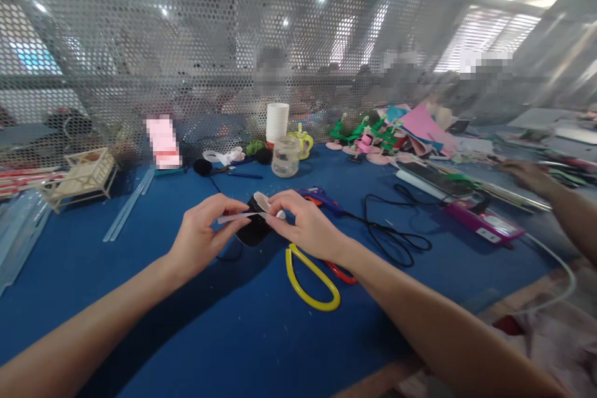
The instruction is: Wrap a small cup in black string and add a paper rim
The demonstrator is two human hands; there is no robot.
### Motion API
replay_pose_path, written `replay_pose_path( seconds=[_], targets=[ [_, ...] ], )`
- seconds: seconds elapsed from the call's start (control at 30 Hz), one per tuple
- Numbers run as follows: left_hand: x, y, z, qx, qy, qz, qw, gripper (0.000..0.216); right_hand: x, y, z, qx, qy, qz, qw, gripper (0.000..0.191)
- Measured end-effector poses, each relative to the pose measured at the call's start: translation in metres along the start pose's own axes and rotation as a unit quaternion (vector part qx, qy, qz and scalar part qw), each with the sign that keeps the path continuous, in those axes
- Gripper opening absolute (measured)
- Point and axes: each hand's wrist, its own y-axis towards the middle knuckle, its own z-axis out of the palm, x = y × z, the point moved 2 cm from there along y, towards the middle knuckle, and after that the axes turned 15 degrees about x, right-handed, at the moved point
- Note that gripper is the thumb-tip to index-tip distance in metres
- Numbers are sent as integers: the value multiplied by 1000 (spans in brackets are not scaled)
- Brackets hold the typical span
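My left hand [205, 233] pinches one end of a thin white strip [231, 218] between thumb and fingers. Opposite it, my right hand [305, 224] has its fingers closed at the strip's other end. Behind and below the strip is a small black piece [253, 233], partly covered by my fingers; its exact kind does not show. A pale rounded bit [262, 201] sticks up at its top. Close to my right wrist lie scissors with a yellow handle loop [313, 280] and a red one. A blue glue gun [326, 200] rests just beyond that hand.
A clear jar [285, 158] and stacked white paper cups [277, 123] stand behind. Left are a small wooden-stick frame [84, 175] and glue sticks [128, 206]. Right lie a black cable [396, 239], a purple power strip [485, 221] and another person's arm [541, 183].
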Motion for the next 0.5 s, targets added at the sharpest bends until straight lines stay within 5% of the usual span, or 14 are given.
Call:
replay_pose_path(
  seconds=[0.27, 0.5],
  targets=[
    [5, 3, -4, -19, -125, -145, 981, 17, 10, -3, 0, 21, 0, -39, 999, 7],
    [12, 6, -3, -7, -191, -163, 968, 19, 18, -5, 0, 34, 3, -87, 996, 10]
  ],
)
